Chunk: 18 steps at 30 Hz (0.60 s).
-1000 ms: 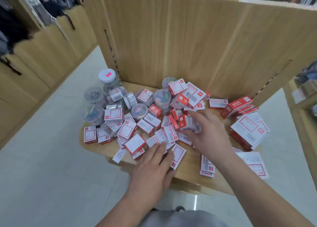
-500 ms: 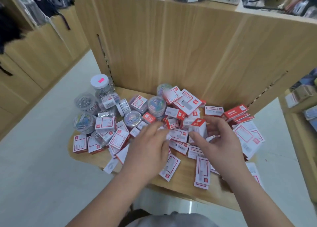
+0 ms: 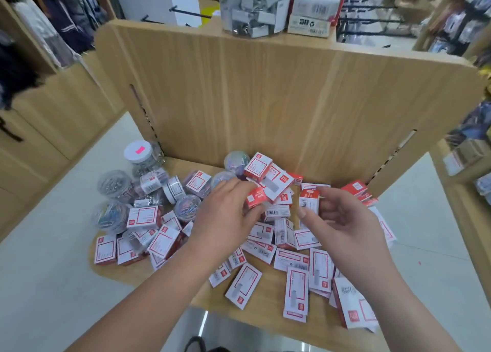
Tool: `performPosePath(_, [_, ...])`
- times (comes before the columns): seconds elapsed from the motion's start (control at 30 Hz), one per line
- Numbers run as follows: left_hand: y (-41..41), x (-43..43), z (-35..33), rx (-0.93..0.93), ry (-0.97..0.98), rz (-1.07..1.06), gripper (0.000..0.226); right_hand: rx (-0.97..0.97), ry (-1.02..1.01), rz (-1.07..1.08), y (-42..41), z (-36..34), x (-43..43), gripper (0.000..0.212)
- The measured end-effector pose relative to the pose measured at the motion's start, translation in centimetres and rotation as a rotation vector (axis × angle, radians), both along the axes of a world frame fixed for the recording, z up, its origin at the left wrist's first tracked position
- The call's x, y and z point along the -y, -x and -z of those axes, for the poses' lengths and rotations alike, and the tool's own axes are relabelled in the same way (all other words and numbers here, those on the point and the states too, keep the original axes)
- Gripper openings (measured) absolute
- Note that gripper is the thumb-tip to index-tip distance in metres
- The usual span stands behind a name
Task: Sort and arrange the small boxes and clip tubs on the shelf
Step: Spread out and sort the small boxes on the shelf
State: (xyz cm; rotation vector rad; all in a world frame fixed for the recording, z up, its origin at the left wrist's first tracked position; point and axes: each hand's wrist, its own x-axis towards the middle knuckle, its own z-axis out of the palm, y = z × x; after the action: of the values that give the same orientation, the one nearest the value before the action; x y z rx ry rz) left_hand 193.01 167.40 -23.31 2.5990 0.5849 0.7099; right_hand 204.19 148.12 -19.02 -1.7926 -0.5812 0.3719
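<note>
Several small red-and-white boxes point(image 3: 243, 285) lie scattered over the wooden shelf point(image 3: 268, 311). Clear clip tubs point(image 3: 114, 183) crowd its left side, one with a white lid and pink sticker point(image 3: 137, 151). My left hand point(image 3: 225, 213) pinches a small red box point(image 3: 255, 197) above the middle of the heap. My right hand point(image 3: 345, 224) holds a small white-and-red box point(image 3: 309, 201) upright between thumb and fingers, just right of the left hand.
A tall wooden back panel point(image 3: 265, 99) rises behind the shelf. On its top ledge stand a large clear tub of binder clips point(image 3: 252, 8) and a white carton point(image 3: 314, 6). A bigger box point(image 3: 354, 306) lies at the shelf's front right. Floor lies left and right.
Both hands have lifted from the heap and come together over its middle. The left hand has picked up a red box; the right hand holds its box higher. The camera tilted up.
</note>
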Motion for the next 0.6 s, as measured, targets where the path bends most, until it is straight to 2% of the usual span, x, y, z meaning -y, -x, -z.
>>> performPosePath(0.1, [-1.9, -1.1, -1.7, 0.023, 0.069, -0.115, 0.042, 0.015, -0.030, -0.020, -0.4, -0.7, -0.9, 0.031])
performPosePath(0.17, [-4.2, -2.1, -2.2, -0.043, 0.177, -0.156, 0.045, 0.035, -0.043, -0.024, -0.7, -1.0, -1.3, 0.031])
performPosePath(0.27, [-6.5, -2.3, -2.3, -0.168, 0.284, -0.141, 0.042, 0.044, -0.045, -0.032, -1.3, -1.2, -1.2, 0.030])
performPosePath(0.37, [-7.1, -1.8, -2.8, -0.219, 0.243, -0.141, 0.036, 0.038, -0.045, -0.030, -1.8, -1.2, -1.3, 0.031])
performPosePath(0.6, [-6.7, -1.6, -3.3, -0.102, 0.383, -0.088, 0.027, 0.011, -0.062, -0.022, -1.9, -1.6, -3.4, 0.033])
